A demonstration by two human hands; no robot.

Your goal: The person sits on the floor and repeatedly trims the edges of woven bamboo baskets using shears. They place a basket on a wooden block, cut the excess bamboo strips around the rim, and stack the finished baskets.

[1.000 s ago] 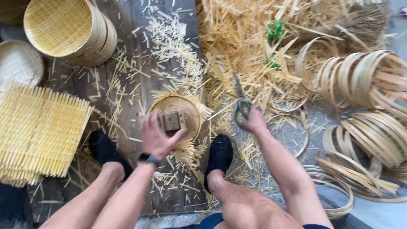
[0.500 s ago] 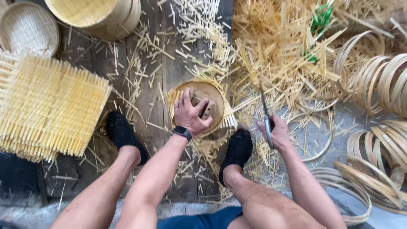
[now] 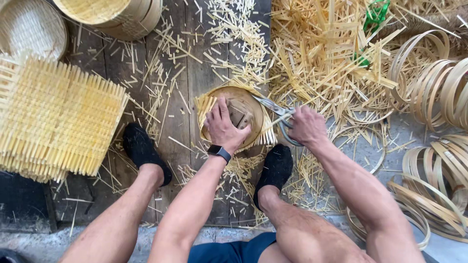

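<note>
A small round bamboo tray (image 3: 246,104) with splints sticking out around its rim lies on the wooden boards between my feet. My left hand (image 3: 223,127) presses a small wooden block (image 3: 237,117) down on its middle. My right hand (image 3: 306,125) grips grey metal scissors (image 3: 275,115), whose blades reach the tray's right rim. A black watch (image 3: 219,152) is on my left wrist.
A stack of square woven bamboo mats (image 3: 53,122) lies at the left. Round bamboo baskets (image 3: 117,14) stand at the top left. Loose bamboo strips (image 3: 321,53) are piled at the top right, with bamboo hoops (image 3: 438,92) at the right. My black-socked feet (image 3: 141,148) flank the tray.
My right hand brought the scissors from the floor at the right up to the tray's rim. My left hand turned and settled on the block.
</note>
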